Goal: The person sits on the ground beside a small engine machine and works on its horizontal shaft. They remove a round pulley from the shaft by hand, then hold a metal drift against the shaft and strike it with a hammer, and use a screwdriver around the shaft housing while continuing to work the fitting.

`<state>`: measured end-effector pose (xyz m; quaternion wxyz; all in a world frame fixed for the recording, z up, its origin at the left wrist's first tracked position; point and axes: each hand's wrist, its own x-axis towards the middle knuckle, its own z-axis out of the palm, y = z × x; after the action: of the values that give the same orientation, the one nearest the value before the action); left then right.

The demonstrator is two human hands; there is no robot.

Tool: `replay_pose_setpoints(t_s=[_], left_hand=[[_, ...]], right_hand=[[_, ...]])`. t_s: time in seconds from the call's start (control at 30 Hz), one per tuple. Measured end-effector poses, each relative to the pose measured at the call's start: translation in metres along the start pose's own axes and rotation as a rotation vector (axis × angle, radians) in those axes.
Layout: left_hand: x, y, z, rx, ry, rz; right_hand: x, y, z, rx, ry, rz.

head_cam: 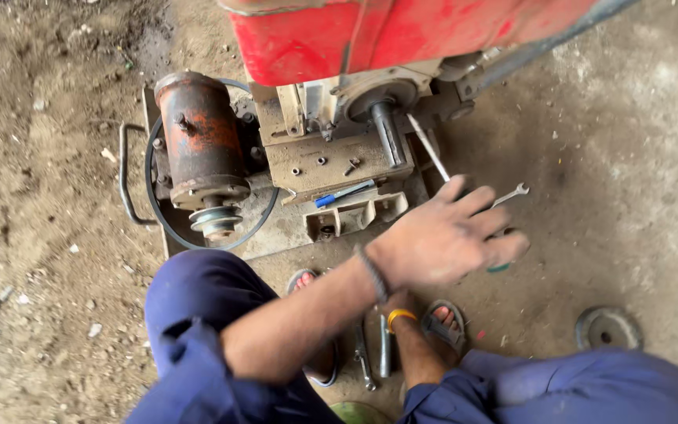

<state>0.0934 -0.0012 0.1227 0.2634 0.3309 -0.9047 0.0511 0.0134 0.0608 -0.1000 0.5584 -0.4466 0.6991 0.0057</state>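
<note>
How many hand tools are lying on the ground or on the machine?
4 at least: a wrench by the left hand, a blue-handled screwdriver on the machine, and two metal tools between the feet. The arm may hide others.

No packages, labels, signs (or screens).

A small silvery open-ended wrench [511,193] is seen lying flat on the grey concrete ground, just right of the machine's base. Only its forked end and a short length of its shank are shown; the remainder is covered by the outstretched fingers above it. The shank is angled, with the open jaw pointed up and to the right. Whether the wrench is touched by the fingers cannot be told.
</note>
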Motion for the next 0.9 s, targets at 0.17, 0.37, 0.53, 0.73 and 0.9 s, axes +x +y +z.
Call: replay_pose_setpoints(t_s=[0.17, 0.37, 0.53, 0.73, 0.9], left_hand=[[0.013, -0.030, 0.030, -0.008, -0.033, 0.000], [0.015, -0.037, 0.059, -0.057, -0.001, -0.149], [0.024, -0.043, 0.057, -0.089, 0.020, -0.211], [0.025, -0.049, 0.036, -0.065, -0.019, -0.226], [0.037, -0.045, 0.045, -0.116, -0.023, -0.190]], right_hand=[[0.023, 0.026, 0.012, -0.007, -0.015, 0.048], [0.038, 0.050, 0.017, -0.011, -0.040, 0.063], [0.036, 0.048, 0.015, -0.011, -0.046, 0.051], [0.029, 0.032, -0.002, 0.003, -0.080, 0.041], [0.040, 0.037, -0.022, 0.129, -0.133, 0.019]])
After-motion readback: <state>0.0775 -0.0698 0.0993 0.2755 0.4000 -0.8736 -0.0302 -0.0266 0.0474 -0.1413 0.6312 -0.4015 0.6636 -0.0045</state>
